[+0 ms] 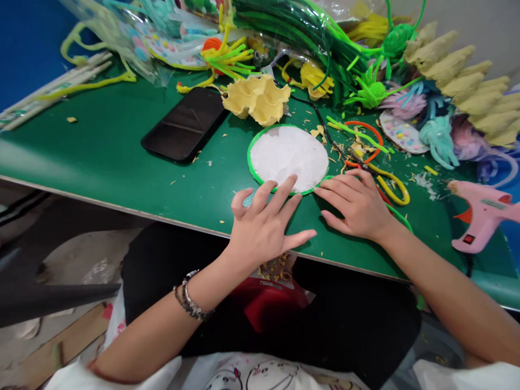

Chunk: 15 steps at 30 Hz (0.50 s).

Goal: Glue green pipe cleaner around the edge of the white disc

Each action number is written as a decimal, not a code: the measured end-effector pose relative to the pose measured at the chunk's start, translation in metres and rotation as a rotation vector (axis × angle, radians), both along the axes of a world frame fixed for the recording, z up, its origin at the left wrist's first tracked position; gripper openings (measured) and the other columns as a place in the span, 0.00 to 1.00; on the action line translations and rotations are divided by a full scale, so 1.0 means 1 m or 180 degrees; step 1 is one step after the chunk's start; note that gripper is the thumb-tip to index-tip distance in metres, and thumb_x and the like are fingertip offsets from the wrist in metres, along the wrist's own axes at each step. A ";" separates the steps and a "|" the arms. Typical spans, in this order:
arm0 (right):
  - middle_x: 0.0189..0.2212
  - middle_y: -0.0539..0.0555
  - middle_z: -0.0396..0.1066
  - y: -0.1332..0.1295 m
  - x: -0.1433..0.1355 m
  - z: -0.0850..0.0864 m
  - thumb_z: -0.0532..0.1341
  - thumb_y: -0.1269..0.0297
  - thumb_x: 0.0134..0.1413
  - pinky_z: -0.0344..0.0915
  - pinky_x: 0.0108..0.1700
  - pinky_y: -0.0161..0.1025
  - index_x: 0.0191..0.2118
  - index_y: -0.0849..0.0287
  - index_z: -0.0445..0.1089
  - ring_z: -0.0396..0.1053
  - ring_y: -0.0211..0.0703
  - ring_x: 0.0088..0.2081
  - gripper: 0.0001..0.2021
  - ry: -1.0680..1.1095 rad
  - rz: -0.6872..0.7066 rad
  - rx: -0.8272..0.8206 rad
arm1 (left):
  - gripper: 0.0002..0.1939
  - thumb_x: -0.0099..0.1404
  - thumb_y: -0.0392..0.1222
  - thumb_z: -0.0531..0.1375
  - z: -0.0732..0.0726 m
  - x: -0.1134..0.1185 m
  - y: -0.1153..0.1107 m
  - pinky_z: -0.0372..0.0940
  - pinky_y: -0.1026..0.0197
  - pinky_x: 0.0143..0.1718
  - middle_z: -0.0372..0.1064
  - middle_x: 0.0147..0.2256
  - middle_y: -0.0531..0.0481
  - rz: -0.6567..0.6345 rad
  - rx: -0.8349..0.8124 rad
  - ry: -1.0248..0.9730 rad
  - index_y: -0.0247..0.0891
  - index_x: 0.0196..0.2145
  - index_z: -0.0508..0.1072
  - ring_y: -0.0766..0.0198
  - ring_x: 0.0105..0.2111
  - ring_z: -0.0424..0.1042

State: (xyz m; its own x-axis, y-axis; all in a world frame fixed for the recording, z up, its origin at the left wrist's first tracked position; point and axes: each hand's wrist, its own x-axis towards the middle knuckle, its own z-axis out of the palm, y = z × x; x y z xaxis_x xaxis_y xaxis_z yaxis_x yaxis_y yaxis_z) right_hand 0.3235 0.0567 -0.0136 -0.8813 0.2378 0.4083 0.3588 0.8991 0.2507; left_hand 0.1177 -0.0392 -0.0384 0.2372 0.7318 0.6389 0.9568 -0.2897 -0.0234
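Observation:
A round white disc (289, 157) with a fuzzy green pipe cleaner (252, 167) along its rim lies flat on the green table. My left hand (266, 219) is spread over the near edge of the disc, its fingertips resting on the white face and rim. At the disc's lower right, my right hand (353, 205) lies with fingers stretched out and fingertips at the rim, where the green strip runs under them. More green strip shows beyond that wrist. What is beneath the right palm is hidden.
A black phone (187, 124) and a yellow egg-carton piece (258, 99) lie behind the disc. A pink glue gun (481, 214) is at the right. Pipe cleaners, yarn bundles, a stacked egg carton (463, 76) and scraps crowd the back. White rolled sticks (57, 89) lie at the left.

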 end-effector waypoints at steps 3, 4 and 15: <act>0.41 0.56 0.77 -0.001 0.000 0.000 0.56 0.60 0.60 0.58 0.50 0.47 0.44 0.62 0.71 0.69 0.46 0.43 0.13 0.0095 0.0072 -0.0011 | 0.31 0.71 0.64 0.41 0.000 -0.001 0.001 0.46 0.49 0.49 0.70 0.55 0.51 -0.0011 0.0016 -0.0009 0.43 0.45 0.74 0.54 0.48 0.64; 0.40 0.55 0.77 -0.001 0.001 0.000 0.56 0.61 0.60 0.59 0.50 0.47 0.42 0.61 0.71 0.69 0.45 0.42 0.11 0.0212 0.0126 -0.0030 | 0.31 0.70 0.64 0.41 0.001 -0.001 0.001 0.47 0.48 0.49 0.70 0.55 0.51 -0.0014 0.0021 -0.0019 0.43 0.45 0.75 0.53 0.48 0.64; 0.26 0.51 0.73 0.005 0.010 0.000 0.56 0.65 0.59 0.64 0.36 0.44 0.28 0.53 0.63 0.69 0.43 0.30 0.08 0.1392 -0.0858 -0.0814 | 0.05 0.67 0.43 0.58 0.020 -0.024 -0.002 0.58 0.56 0.39 0.73 0.35 0.54 -0.0810 0.0385 -0.0327 0.48 0.40 0.73 0.63 0.35 0.68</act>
State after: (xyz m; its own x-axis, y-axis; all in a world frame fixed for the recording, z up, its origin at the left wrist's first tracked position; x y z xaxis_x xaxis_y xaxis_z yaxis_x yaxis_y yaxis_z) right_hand 0.3333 0.0621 -0.0141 -0.5380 0.5699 0.6211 0.6053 0.7740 -0.1860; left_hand 0.0933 -0.0413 -0.0187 0.3328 0.5744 0.7479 0.8530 -0.5215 0.0209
